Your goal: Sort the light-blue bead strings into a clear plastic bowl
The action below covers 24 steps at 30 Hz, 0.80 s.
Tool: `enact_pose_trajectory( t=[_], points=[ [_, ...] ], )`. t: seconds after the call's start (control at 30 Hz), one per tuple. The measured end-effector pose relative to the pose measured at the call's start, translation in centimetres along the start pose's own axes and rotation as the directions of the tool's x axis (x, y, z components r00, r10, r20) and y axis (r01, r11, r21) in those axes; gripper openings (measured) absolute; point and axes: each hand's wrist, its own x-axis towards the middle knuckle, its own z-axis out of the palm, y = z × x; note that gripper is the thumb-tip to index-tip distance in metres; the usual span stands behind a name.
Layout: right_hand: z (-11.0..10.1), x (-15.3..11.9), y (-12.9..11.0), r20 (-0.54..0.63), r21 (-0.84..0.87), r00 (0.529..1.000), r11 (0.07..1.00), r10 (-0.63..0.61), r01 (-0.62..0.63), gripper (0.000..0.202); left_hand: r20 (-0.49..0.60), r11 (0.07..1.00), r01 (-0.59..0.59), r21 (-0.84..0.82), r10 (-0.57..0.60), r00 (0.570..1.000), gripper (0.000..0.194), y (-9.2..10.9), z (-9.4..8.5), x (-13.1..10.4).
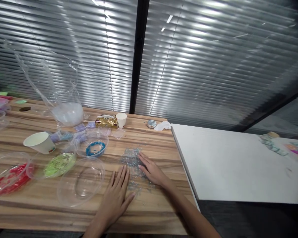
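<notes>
A loose pile of small grey-blue slivers (132, 158) lies on the wooden table (161, 142), with stray pieces scattered toward the near side. My right hand (151, 170) rests against the pile's right side, its fingers stretched out. Flat on the table at the pile's lower left is my left hand (116, 196), fingers extended and thumb spread. Just left of it sits a clear plastic bowl (64, 195) with no coloured pieces visible inside. Other clear bowls hold blue pieces (95, 148), light green pieces (59, 164) and red pieces (11, 178).
Paper cups (39, 142) stand among the bowls and by a gold packet (106, 121). A large clear bag (68, 114) sits at the back left. A round tin (151, 124) lies near crumpled white paper (163, 126). A white table (228, 162) adjoins on the right.
</notes>
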Motion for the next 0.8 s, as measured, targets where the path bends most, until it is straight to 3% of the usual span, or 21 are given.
enact_pose_trajectory(
  t=[0.07, 0.27, 0.4, 0.53, 0.8],
  points=[
    [-0.3, -0.3, -0.5, -0.026, -0.006, 0.999, 1.000, -0.021, 0.021, 0.049, 0.009, 1.000, -0.012, -0.018, 0.012, 1.000, 0.072, 0.1, -0.5, 0.0],
    [-0.7, -1.3, -0.7, -0.059, -0.104, 0.988, 0.985, -0.141, 0.134, 0.046, 0.108, 0.979, -0.203, -0.015, 0.203, 0.973, 0.056, 0.5, -2.0, -1.2],
    [0.0, -1.3, -1.3, 0.064, -0.210, 0.967, 0.944, -0.248, 0.256, 0.059, 0.093, 0.991, -0.137, -0.001, 0.137, 0.986, 0.061, 0.7, -1.6, -1.4],
    [0.6, -1.3, -2.2, 0.148, -0.288, 0.961, 0.920, -0.232, 0.266, 0.069, 0.046, 0.997, -0.077, -0.007, 0.077, 0.996, 0.066, 0.6, -1.0, -1.6],
    [0.6, -1.2, -1.8, 0.032, -0.339, 0.980, 0.921, -0.194, 0.193, 0.050, 0.030, 0.997, -0.056, -0.056, 0.058, 0.998, 0.066, 0.4, -1.0, -1.9]
  ],
)
